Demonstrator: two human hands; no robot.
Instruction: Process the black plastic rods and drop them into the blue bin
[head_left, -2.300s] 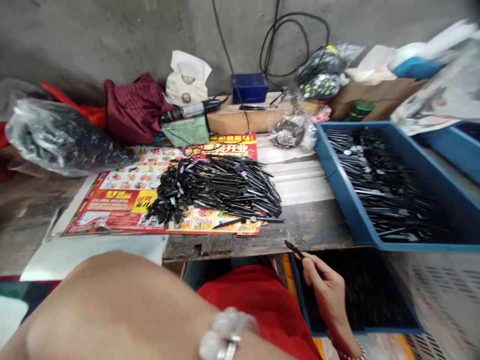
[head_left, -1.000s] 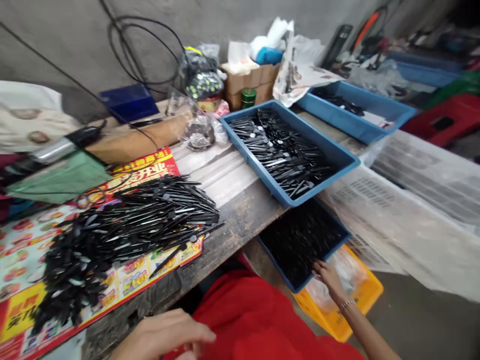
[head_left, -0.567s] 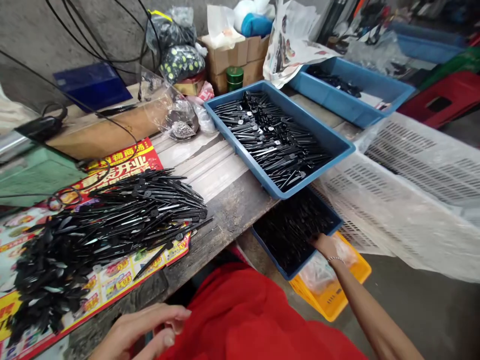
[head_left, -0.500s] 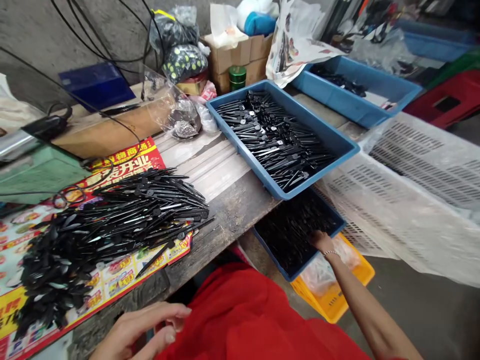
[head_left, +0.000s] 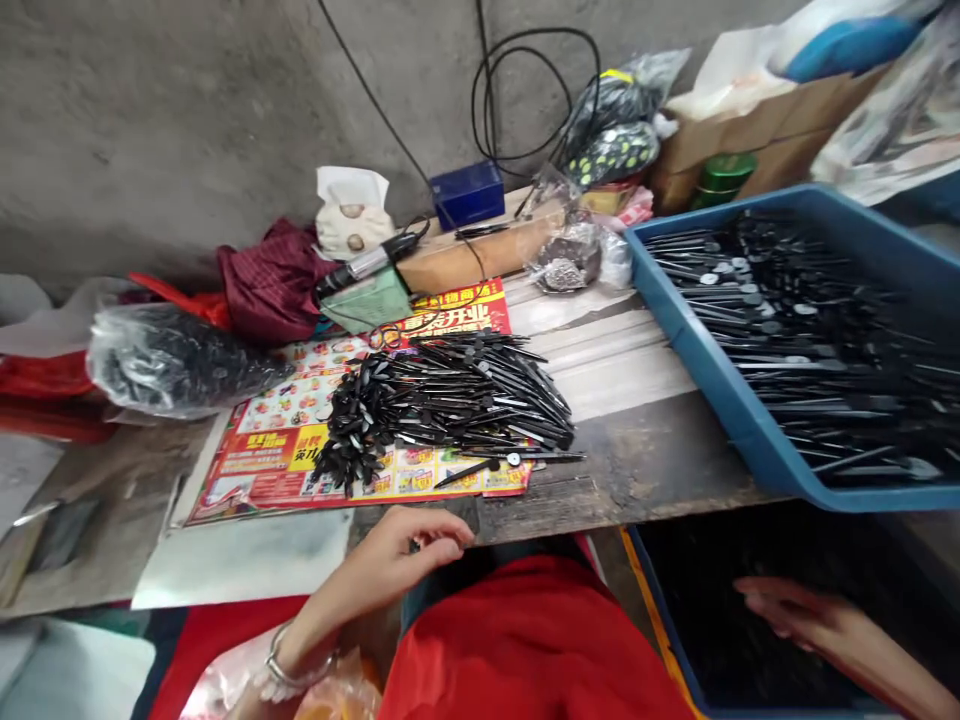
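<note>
My left hand (head_left: pixel 424 548) rests at the bench's front edge, fingers loosely curled but apart, with nothing in it. Just beyond it, a pile of thin black parts (head_left: pixel 457 395) lies on a colourful printed flyer (head_left: pixel 255 475). My right hand (head_left: pixel 787 605) is over a lower dark bin (head_left: pixel 720 560) at the bottom right, its fingers extended and somewhat blurred; no part shows in it. The bin's contents are too dark to make out. Above it on the bench, a blue tray (head_left: pixel 720 375) holds many similar black parts.
Along the wall stand a dark blue box (head_left: pixel 469 194), a cardboard box (head_left: pixel 795 125), a green tin (head_left: pixel 724 178) and plastic bags. A black-filled bag (head_left: pixel 180 360) and maroon cloth (head_left: pixel 274 280) sit at the left. Cables hang over the bench.
The view has swung left, bringing more of the bench's left side into sight. My right hand has opened out above the lower bin. My left hand is now nearer the bench edge.
</note>
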